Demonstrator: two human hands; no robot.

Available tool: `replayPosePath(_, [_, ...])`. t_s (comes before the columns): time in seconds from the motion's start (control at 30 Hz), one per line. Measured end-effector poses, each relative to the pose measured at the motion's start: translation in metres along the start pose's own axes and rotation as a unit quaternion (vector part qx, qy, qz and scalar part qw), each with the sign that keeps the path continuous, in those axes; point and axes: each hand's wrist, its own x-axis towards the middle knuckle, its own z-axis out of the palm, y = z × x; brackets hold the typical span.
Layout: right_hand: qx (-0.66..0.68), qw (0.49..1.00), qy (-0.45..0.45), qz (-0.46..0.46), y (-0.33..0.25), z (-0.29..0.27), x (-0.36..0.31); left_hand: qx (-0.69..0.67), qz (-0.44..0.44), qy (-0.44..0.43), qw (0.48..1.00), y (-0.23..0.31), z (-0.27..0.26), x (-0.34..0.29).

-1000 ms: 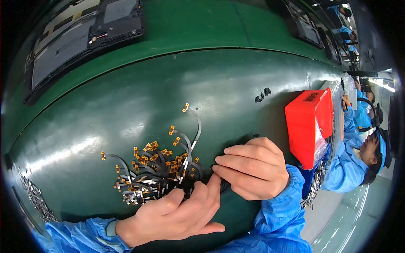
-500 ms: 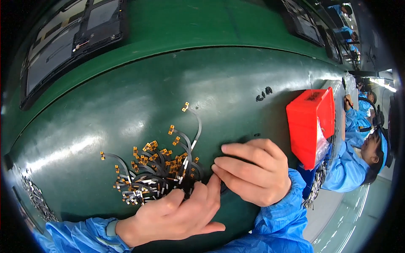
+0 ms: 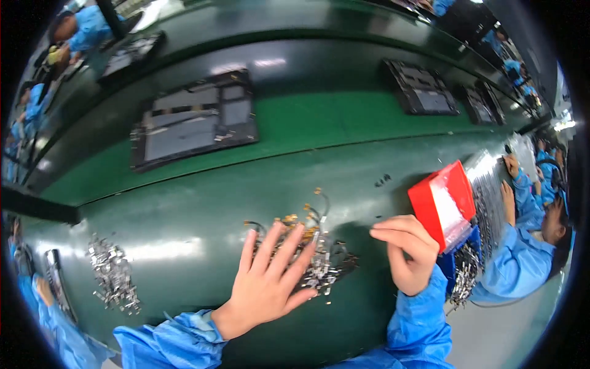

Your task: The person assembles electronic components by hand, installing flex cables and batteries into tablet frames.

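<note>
At lower centre, the left hand (image 3: 265,284) is spread over the cable pile (image 3: 326,264), perhaps steadying it, while the right hand (image 3: 413,253) bunches its fingers rightward, any pinch unclear.

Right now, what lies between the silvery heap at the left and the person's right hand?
In the head view, the spread left hand and the cable pile partly hidden by it lie between the silvery heap and the right hand.
</note>
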Motion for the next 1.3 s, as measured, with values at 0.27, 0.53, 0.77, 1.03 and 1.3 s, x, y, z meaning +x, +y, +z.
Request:
replayPosePath(0.27, [0.1,0.99,-0.101,0.006,-0.029,0.051,0.089,-0.194,-0.104,0.063,0.974,0.005,0.012,0.011])
replayPosePath(0.53, [0.026,0.975,-0.207,0.082,0.009,0.174,0.195,0.071,-0.525,0.247,0.811,-0.226,-0.031,-0.009])
replayPosePath(0.77, [0.395,0.882,-0.077,0.247,0.013,0.197,0.223,-0.337,-0.474,0.383,0.717,-0.168,-0.043,-0.025])
replayPosePath(1.03, [0.471,0.788,-0.342,0.202,-0.011,0.128,0.171,-0.47,-0.366,0.003,0.803,-0.047,-0.085,-0.193])
replayPosePath(1.3, [0.385,0.782,-0.475,0.12,-0.043,0.155,0.148,0.121,-0.219,0.237,0.939,-0.15,-0.087,-0.197])
